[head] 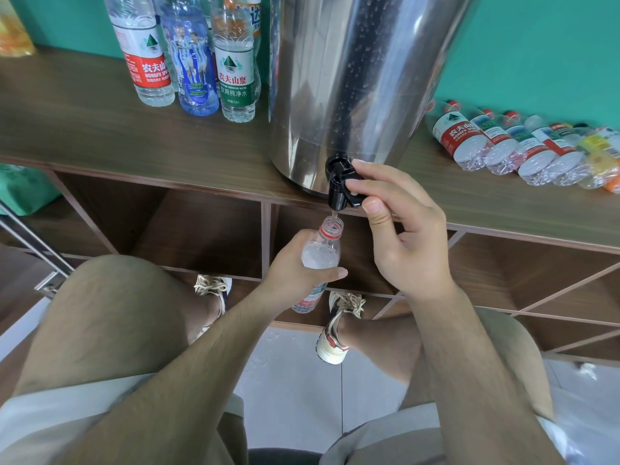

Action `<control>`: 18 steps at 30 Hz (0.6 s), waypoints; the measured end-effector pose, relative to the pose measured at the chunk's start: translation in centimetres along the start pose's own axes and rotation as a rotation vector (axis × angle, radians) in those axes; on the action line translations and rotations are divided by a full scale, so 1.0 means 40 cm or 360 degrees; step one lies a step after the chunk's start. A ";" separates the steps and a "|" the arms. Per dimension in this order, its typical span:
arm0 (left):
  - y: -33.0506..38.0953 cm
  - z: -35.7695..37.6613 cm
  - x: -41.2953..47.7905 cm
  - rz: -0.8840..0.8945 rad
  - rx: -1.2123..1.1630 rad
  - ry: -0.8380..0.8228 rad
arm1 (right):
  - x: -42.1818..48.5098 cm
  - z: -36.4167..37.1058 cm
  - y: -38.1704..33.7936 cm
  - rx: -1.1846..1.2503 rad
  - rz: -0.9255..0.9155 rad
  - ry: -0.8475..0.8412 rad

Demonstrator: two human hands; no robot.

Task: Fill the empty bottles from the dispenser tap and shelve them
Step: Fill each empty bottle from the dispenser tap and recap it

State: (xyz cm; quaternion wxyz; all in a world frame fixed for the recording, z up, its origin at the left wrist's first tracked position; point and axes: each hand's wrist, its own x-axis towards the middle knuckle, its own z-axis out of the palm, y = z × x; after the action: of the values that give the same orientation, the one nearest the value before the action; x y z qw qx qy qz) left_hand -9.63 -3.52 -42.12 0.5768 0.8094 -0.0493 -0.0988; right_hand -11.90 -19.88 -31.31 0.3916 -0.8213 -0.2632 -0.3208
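Observation:
A steel dispenser point(352, 78) stands on the wooden shelf top point(100, 129), its black tap point(340, 187) overhanging the front edge. My right hand point(402, 229) pinches the tap lever between thumb and fingers. Water runs from the tap into the open neck of a clear plastic bottle point(323, 250). My left hand point(295, 273) grips this bottle round its body and holds it upright right under the tap. Water fills the bottle up to its shoulder.
Three upright bottles point(194, 62) stand on the shelf top left of the dispenser. Several bottles point(523, 149) lie on their sides at the right. Open wooden compartments point(201, 229) sit below the top. My knees and shoes are over a tiled floor.

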 end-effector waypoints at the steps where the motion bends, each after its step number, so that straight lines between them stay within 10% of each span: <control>1: 0.001 0.000 0.000 0.0002 0.0003 0.0001 | -0.001 0.001 0.000 -0.0002 0.0000 0.0000; 18: -0.008 0.008 0.004 -0.0006 0.0046 0.0021 | -0.001 -0.002 -0.002 -0.0007 0.0011 -0.0006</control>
State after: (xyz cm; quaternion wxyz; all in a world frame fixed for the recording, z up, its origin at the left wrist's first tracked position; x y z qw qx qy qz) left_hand -9.57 -3.75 -42.54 0.5651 0.8184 -0.0453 -0.0940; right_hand -12.01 -19.91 -31.24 0.3905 -0.8236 -0.2605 -0.3184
